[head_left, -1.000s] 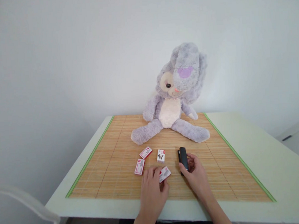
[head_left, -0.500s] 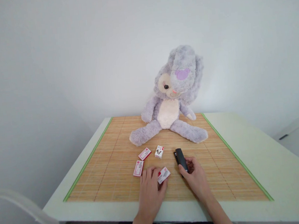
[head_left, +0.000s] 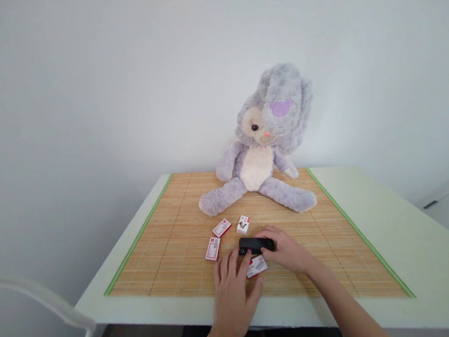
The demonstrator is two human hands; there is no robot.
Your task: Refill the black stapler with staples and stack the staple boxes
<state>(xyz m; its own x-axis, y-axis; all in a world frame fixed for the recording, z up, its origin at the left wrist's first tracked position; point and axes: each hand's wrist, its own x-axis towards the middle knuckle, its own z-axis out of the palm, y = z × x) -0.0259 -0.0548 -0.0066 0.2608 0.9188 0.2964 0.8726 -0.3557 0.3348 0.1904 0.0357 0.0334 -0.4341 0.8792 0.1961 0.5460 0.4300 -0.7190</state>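
My right hand [head_left: 285, 249] grips a small black stapler [head_left: 255, 245], held sideways just above the bamboo mat [head_left: 168, 247]. Right below the stapler lies a small red-and-white box [head_left: 257, 266]. My left hand [head_left: 233, 288] rests flat on the mat with its fingers stretched out, their tips touching that box. Three more small red-and-white boxes lie nearby: one at the left [head_left: 212, 248], one behind it [head_left: 222, 227] and one standing on its side [head_left: 243, 224].
A grey plush rabbit [head_left: 262, 149] sits at the back of the mat against the white wall. The mat covers most of a pale table [head_left: 410, 225]. A white chair back [head_left: 44, 310] shows at the lower left.
My right hand has carried the stapler leftward and turned it sideways, over the nearest box. My left hand has stayed by that box with its fingers spread.
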